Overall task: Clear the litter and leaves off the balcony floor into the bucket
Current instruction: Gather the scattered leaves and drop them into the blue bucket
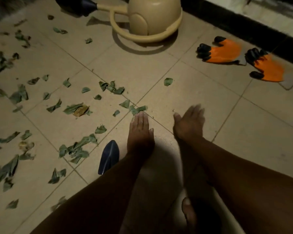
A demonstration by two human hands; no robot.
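Several green leaf scraps (74, 147) lie scattered over the beige tiled balcony floor (210, 115), mostly on the left half. One small cluster of leaves (137, 109) sits at a tile joint. My left hand (139, 130) lies flat, palm down, with straight fingers whose tips touch that cluster. My right hand (189, 124) hovers beside it, fingers straight and blurred, holding nothing. A single leaf (168, 81) lies farther ahead. No bucket is visible.
A beige watering can (152, 19) stands at the top centre. Two orange and black work gloves (225, 49) lie at the right, near a dark ledge (243, 22). A dark blue scoop (108, 156) lies beside my left forearm. A bare foot (189, 215) shows at the bottom.
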